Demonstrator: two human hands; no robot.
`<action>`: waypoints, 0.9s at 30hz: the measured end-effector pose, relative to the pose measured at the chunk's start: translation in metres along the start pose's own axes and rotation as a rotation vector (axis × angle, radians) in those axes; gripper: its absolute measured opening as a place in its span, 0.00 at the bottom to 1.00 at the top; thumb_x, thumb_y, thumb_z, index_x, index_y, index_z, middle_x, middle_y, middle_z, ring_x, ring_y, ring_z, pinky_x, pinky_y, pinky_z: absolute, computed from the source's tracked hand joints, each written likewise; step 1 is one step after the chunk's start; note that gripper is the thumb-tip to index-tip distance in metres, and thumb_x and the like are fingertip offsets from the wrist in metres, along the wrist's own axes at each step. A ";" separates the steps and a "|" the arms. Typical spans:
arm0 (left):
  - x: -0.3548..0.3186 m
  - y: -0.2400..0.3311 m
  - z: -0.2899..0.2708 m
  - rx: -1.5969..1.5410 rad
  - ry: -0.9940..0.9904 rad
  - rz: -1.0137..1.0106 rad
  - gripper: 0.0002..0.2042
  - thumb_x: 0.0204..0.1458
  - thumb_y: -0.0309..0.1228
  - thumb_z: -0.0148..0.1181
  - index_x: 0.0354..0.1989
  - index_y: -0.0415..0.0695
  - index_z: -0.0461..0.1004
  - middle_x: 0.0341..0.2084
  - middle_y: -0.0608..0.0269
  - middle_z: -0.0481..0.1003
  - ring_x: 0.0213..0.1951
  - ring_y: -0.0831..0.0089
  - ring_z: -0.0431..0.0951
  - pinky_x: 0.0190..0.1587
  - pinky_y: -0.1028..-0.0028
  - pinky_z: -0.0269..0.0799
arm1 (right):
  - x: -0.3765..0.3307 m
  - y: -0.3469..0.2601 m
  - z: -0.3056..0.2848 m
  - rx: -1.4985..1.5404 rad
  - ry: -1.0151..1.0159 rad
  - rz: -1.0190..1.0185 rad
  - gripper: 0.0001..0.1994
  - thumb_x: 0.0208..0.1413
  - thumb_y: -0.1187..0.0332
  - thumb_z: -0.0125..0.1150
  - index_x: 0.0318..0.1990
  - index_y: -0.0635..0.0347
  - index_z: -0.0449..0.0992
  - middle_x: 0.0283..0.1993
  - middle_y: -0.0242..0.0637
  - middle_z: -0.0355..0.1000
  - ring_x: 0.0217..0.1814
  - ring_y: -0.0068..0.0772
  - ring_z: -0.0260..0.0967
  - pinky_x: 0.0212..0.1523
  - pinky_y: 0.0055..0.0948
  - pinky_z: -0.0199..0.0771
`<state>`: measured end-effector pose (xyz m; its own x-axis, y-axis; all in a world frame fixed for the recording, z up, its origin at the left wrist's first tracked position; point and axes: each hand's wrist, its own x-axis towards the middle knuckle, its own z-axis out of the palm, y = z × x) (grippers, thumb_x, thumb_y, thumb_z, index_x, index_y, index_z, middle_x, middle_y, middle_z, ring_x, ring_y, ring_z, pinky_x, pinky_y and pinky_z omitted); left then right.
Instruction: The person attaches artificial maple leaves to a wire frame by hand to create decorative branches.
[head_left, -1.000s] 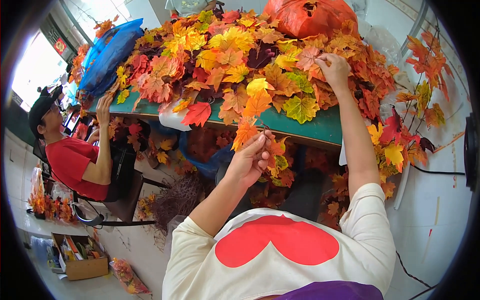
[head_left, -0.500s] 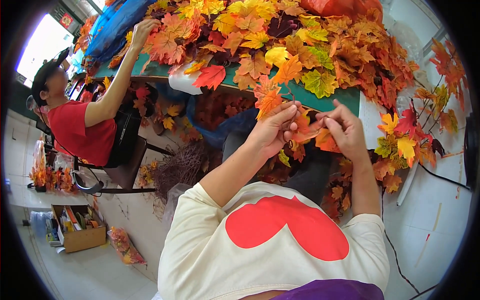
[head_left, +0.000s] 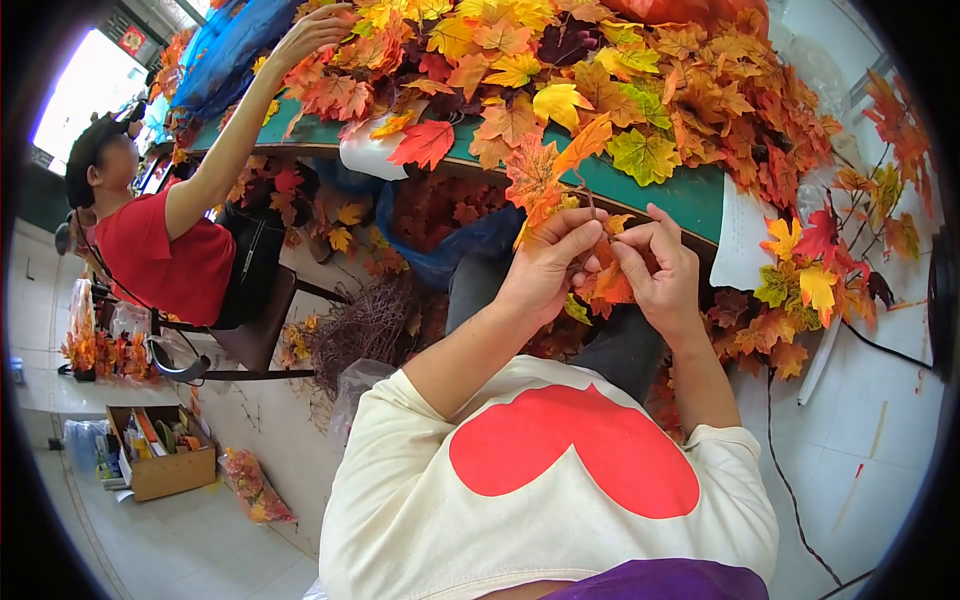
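Observation:
My left hand (head_left: 545, 268) and my right hand (head_left: 657, 268) meet below the edge of the green table (head_left: 690, 195). Together they pinch a sprig of orange artificial maple leaves (head_left: 545, 170) on a thin stem. The left hand grips the stem from the left. My right-hand fingers close on an orange leaf (head_left: 612, 285) at the sprig's lower end. A big heap of orange, yellow, red and green artificial leaves (head_left: 600, 70) covers the table just above my hands.
A person in a red shirt (head_left: 160, 250) sits at the left and reaches a hand (head_left: 315, 30) into the heap. Blue bags (head_left: 440, 245) of leaves and a twig bundle (head_left: 370, 320) lie under the table. A cardboard box (head_left: 160, 465) stands on the floor.
My right hand left the heap on the table and came down to my left hand. Both hands now hold the leaf sprig closer to my body. The seated person's arm reached further into the heap.

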<state>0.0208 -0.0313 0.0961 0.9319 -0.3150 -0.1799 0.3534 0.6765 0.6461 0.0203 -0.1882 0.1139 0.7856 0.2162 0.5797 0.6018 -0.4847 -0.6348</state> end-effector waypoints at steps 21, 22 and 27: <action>-0.003 -0.002 0.008 0.124 -0.004 0.089 0.09 0.51 0.29 0.56 0.39 0.40 0.70 0.19 0.69 0.69 0.18 0.84 0.67 0.15 0.84 0.61 | -0.003 -0.004 -0.001 0.015 0.052 0.037 0.03 0.44 0.74 0.61 0.25 0.61 0.72 0.21 0.34 0.70 0.24 0.30 0.68 0.57 0.38 0.59; -0.004 -0.003 0.010 0.160 0.025 0.105 0.09 0.52 0.29 0.55 0.39 0.40 0.70 0.19 0.69 0.69 0.17 0.84 0.67 0.14 0.84 0.61 | -0.004 -0.005 -0.002 0.015 0.055 0.038 0.03 0.44 0.74 0.61 0.25 0.61 0.72 0.21 0.34 0.70 0.24 0.30 0.68 0.57 0.38 0.59; -0.003 -0.010 0.003 0.114 0.016 0.081 0.08 0.52 0.29 0.55 0.39 0.40 0.70 0.18 0.68 0.69 0.16 0.84 0.66 0.14 0.84 0.61 | -0.006 -0.004 0.006 0.058 0.071 0.099 0.03 0.45 0.74 0.60 0.25 0.62 0.73 0.20 0.35 0.71 0.23 0.28 0.69 0.58 0.36 0.57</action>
<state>0.0143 -0.0392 0.0927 0.9585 -0.2509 -0.1351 0.2662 0.6190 0.7389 0.0140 -0.1829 0.1097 0.8306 0.1087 0.5462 0.5310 -0.4500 -0.7180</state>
